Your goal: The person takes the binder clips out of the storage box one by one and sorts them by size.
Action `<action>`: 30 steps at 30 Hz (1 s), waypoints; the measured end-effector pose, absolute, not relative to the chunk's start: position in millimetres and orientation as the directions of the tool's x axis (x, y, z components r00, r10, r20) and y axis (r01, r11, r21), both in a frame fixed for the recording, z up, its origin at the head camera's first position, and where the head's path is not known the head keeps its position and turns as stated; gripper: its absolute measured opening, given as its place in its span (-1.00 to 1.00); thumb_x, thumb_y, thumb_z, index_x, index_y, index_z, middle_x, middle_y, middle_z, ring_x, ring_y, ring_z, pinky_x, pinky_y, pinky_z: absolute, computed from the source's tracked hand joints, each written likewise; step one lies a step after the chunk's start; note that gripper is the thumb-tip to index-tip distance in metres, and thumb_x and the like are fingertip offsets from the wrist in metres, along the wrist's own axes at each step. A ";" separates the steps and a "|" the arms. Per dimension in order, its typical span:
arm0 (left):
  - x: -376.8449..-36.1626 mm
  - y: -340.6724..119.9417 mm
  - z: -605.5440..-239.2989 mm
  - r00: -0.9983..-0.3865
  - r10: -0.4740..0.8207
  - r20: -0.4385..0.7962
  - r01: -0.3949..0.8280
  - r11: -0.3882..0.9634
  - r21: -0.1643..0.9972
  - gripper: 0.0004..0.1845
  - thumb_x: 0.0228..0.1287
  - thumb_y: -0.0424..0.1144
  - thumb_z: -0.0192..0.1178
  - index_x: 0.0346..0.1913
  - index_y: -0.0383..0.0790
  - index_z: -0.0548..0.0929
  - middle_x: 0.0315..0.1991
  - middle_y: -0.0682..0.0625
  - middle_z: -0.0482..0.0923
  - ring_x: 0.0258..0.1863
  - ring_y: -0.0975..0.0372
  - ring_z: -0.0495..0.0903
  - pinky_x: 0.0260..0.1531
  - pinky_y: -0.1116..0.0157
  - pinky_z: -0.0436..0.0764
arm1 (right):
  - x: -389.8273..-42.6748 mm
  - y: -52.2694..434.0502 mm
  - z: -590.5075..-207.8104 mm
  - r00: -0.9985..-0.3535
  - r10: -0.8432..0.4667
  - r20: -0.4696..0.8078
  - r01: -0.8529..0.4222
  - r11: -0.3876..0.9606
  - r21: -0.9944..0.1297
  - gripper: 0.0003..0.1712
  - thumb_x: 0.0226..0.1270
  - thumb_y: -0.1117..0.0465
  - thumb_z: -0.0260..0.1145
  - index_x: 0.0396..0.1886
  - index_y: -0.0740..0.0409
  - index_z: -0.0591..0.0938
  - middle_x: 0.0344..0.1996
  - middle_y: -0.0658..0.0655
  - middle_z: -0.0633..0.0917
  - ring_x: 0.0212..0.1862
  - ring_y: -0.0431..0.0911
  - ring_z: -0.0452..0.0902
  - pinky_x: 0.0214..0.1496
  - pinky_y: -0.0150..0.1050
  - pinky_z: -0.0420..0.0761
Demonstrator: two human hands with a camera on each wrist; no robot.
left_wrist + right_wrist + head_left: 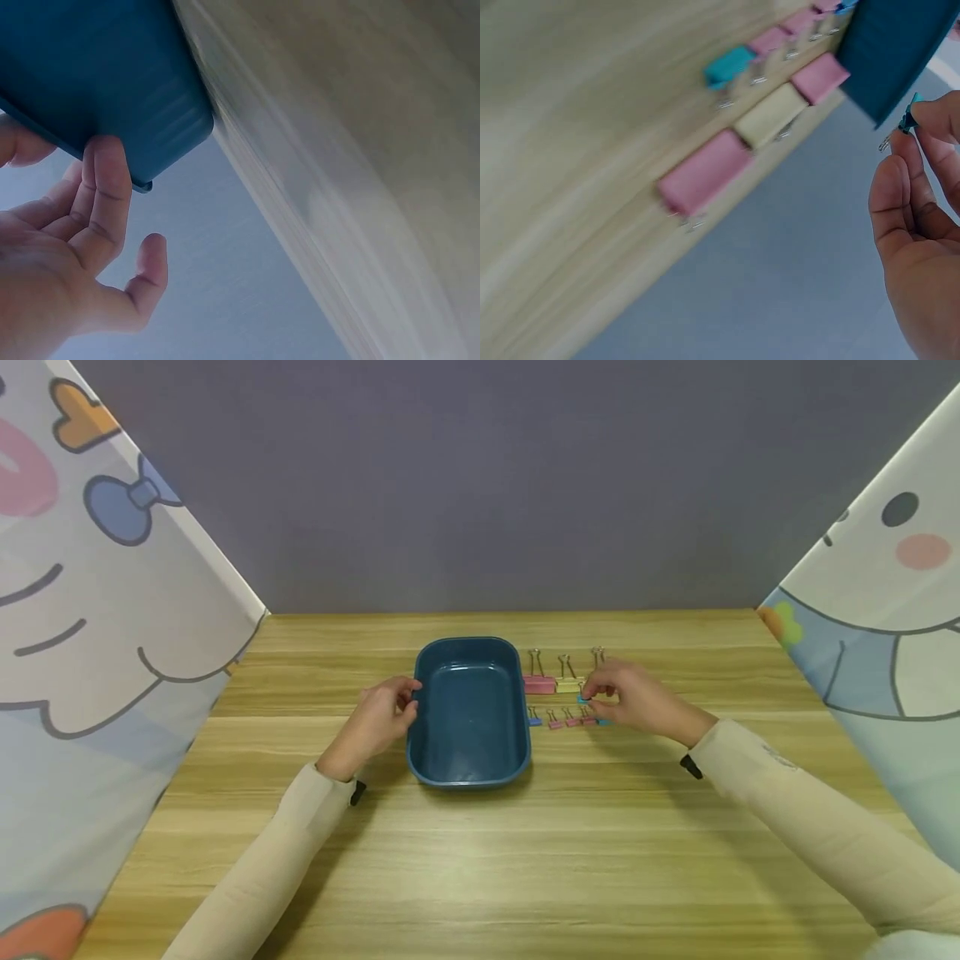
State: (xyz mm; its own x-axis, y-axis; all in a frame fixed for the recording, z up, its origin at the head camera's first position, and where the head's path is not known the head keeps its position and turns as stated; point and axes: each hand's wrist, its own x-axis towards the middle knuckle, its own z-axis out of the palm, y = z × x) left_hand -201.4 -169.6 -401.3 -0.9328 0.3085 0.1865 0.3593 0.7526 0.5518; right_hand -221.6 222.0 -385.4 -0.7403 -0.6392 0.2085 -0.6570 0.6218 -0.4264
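Observation:
A dark blue tray (517, 714) sits in the middle of the wooden table. My left hand (408, 697) rests its fingertips against the tray's left rim; in the left wrist view the fingers (105, 180) lie on the tray (97, 75) wall with the thumb apart. Just right of the tray, my right hand (588, 696) pinches a small teal binder clip (582, 698), held off the table between thumb and finger (907, 120). Under it lie a row of small clips (572, 721) and a row of large clips (538, 683).
The large clips are pink (703, 180), yellow (769, 114) and pink (821, 76). A small teal clip (730, 66) and small pink ones lie near them. Printed cloth panels (112, 610) wall in both sides, with a grey wall behind.

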 end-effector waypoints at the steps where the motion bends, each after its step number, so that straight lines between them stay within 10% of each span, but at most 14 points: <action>1: -201.4 -170.5 -401.6 -0.933 0.307 0.185 0.357 0.753 0.552 -0.71 0.22 -0.41 0.15 0.00 -0.41 0.58 -0.39 -0.02 0.54 -0.37 0.19 0.60 -0.08 0.03 0.18 | -222.0 226.3 -388.2 -0.748 -0.632 0.202 -0.648 0.629 -0.431 -0.83 0.08 0.41 0.40 -0.33 0.12 0.67 -0.37 -0.02 0.57 -0.35 -0.08 0.45 -0.33 -0.15 0.49; 22: -200.7 -179.6 -401.6 -0.935 0.311 0.171 0.353 0.755 0.553 -0.71 0.24 -0.39 0.13 0.02 -0.41 0.57 -0.35 -0.04 0.55 -0.35 0.17 0.59 0.00 0.00 0.16 | -223.3 276.2 -434.4 -0.770 -0.631 0.100 -0.581 0.627 -0.519 -0.79 0.08 0.49 0.37 -0.36 0.11 0.67 -0.35 -0.02 0.61 -0.31 -0.18 0.54 -0.30 -0.28 0.57; 30: -200.4 -181.8 -394.7 -0.916 0.300 0.266 0.397 0.772 0.496 -0.68 0.30 -0.28 0.14 0.06 -0.38 0.56 -0.23 -0.13 0.56 -0.27 0.08 0.55 -0.27 0.13 0.48 | -223.0 273.1 -428.2 -0.768 -0.636 0.078 -0.581 0.640 -0.503 -0.82 0.10 0.44 0.38 -0.32 0.12 0.66 -0.35 -0.03 0.59 -0.32 -0.19 0.49 -0.30 -0.25 0.54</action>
